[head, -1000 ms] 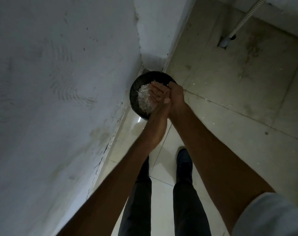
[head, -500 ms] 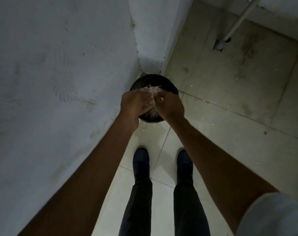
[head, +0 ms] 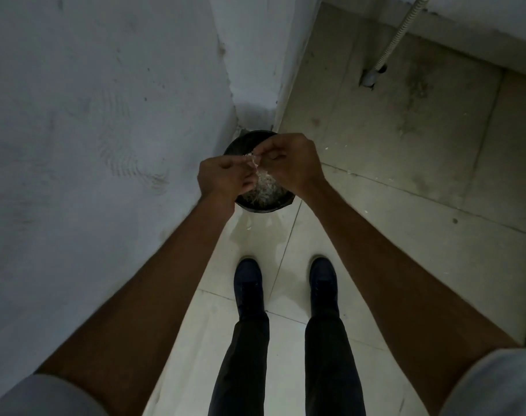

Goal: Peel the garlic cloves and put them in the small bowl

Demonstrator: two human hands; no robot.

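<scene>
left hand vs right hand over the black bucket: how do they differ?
The left hand sits lower in frame, by the wall, over the left rim of the black bucket; the right hand sits higher, over its right rim. Left fingers point right; right fingers point left. Shared: both curled, pinching a pale peel scrap between them.

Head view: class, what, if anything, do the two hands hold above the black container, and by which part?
The left hand and right hand pinch a pale scrap between their fingertips; which part cannot be told.
</scene>
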